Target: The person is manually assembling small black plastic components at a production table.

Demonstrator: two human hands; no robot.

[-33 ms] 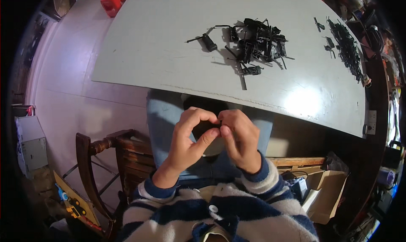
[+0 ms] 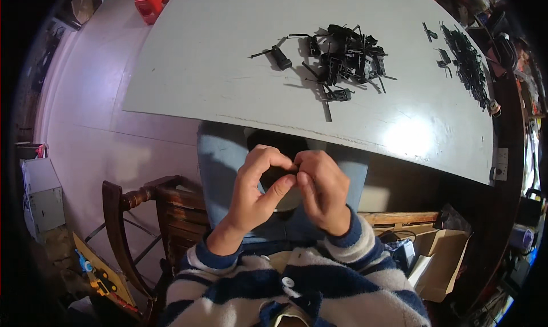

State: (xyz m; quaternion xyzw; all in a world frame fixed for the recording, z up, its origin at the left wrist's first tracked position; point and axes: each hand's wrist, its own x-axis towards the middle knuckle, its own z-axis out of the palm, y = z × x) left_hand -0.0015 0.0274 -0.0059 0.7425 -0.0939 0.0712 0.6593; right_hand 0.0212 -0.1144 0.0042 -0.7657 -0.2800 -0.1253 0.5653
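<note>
Above my lap, just short of the table's near edge, my left hand and my right hand meet at the fingertips. Both are closed in a pinch. A bit of something small and dark shows between them; the fingers cover most of it, so its kind cannot be made out. Beyond the hands, a heap of small black plastic parts with thin rods lies on the grey table. One black part lies apart to the left of the heap, and another at its near side.
A second pile of thin black parts runs along the table's right side. Past the far left edge is a red plastic container. A wooden chair stands at my left, and an opened cardboard box at my right.
</note>
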